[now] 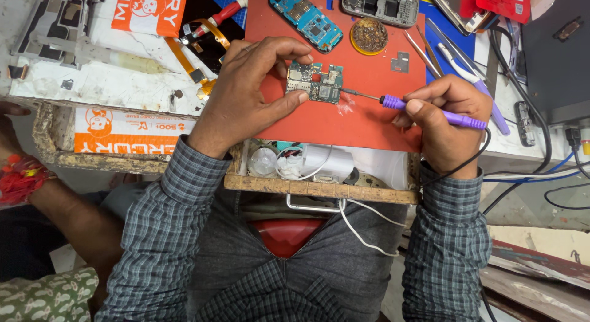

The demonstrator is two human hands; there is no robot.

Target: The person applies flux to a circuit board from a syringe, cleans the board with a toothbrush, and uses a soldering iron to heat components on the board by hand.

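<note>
My left hand [246,94] pinches a small green phone circuit board [314,82] by its left side and holds it flat on a red work mat [369,122]. A purple soldering iron [430,112] is gripped like a pen in my right hand [445,116]. Its thin metal tip [356,93] touches the board's right edge. A black cord runs from the iron down past my right wrist.
Behind the board lie a blue phone board [307,18], a grey phone frame [381,5], a round tin of brass tip cleaner [369,36], tweezers [464,67] and a red-handled screwdriver [221,16]. Another person's arm [49,193] with a red thread band is at the left. Cables [541,168] hang at right.
</note>
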